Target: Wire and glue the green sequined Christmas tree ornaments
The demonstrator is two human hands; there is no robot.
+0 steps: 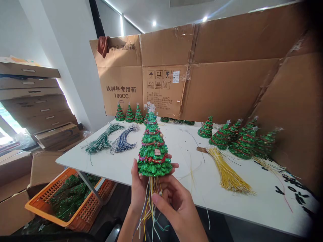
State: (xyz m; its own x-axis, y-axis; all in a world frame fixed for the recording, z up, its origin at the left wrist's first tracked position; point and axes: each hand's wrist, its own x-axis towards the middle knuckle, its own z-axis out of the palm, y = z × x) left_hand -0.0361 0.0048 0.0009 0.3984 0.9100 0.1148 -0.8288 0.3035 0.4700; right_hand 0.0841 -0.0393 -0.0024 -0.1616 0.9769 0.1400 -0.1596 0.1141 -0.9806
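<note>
A green glittery Christmas tree ornament (153,148) with red garlands and a silver star on top stands upright in my grip. My left hand (138,188) holds its base from the left side. My right hand (174,201) is curled just below the base, around the multicoloured wires (151,210) hanging from it. On the white table (202,191), bundles of green wires (102,139), blue wires (123,143) and yellow wires (227,171) lie apart from my hands. Several finished trees (244,143) stand at the right, and several more (130,113) stand at the back.
Large flattened cardboard sheets (164,84) form a wall behind and right of the table. An orange plastic basket (85,205) holding green tree pieces sits on the floor at left, beneath the table's edge. Stacked flat boxes (32,97) rise further left.
</note>
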